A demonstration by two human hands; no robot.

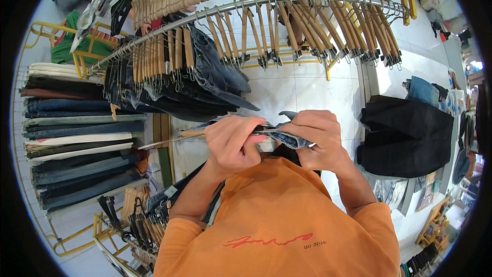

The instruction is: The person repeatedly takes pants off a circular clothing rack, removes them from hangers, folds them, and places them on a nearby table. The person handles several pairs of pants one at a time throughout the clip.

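In front of my chest, my left hand (232, 146) is closed around a wooden clip hanger (193, 133), whose bar pokes out to the left with its metal hook (158, 144) beyond. Dark and metallic clip parts (264, 130) show between the two hands. My right hand (317, 138) pinches the folded edge of a blue denim garment (290, 139) beside that clip. Whether the clip has the cloth in its jaws is hidden by my fingers. Most of the garment is also out of sight behind my hands.
A curved metal rail (269, 0) crosses ahead with many wooden clip hangers (246, 34) and dark jeans (215, 73) at its left. Folded trousers (82, 130) are stacked on the left. Black trousers (405, 138) lie at right; another hanger rack (130, 231) stands lower left.
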